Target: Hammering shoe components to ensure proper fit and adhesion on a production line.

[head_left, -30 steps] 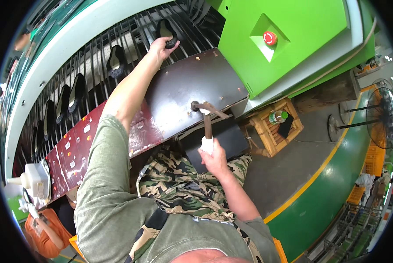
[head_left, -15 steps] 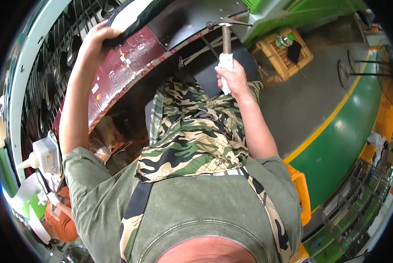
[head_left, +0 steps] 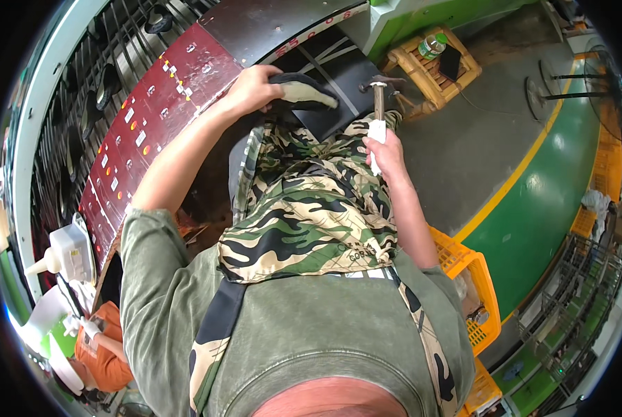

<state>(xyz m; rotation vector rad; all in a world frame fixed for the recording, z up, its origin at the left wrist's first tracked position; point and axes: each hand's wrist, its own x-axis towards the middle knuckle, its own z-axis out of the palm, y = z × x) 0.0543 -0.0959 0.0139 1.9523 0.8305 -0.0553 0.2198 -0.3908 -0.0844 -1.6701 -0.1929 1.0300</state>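
Observation:
My left hand (head_left: 250, 92) is closed around one end of a black shoe (head_left: 305, 93), whose pale underside faces up. The shoe is over my lap, beside the near edge of the dark red bench. A hammer (head_left: 379, 108) stands head-up in my right hand (head_left: 388, 156), gripped by its white-wrapped handle. Its dark metal head is to the right of the shoe, apart from it. Below the shoe lies a flat black panel (head_left: 322, 126), close to my camouflage apron (head_left: 304, 208).
The dark red bench top (head_left: 186, 76) carries small stickers. Dark shoes hang on a rack (head_left: 106, 87) at the left. A bamboo stool (head_left: 429, 76) holds a bottle (head_left: 432, 46). Yellow crates (head_left: 490, 313) stand at my right. Another person in orange (head_left: 106, 347) works at lower left.
My left hand has brought the shoe from over the bench, toward me and right, to above my lap. The hammer has come down, nearer to me and slightly right.

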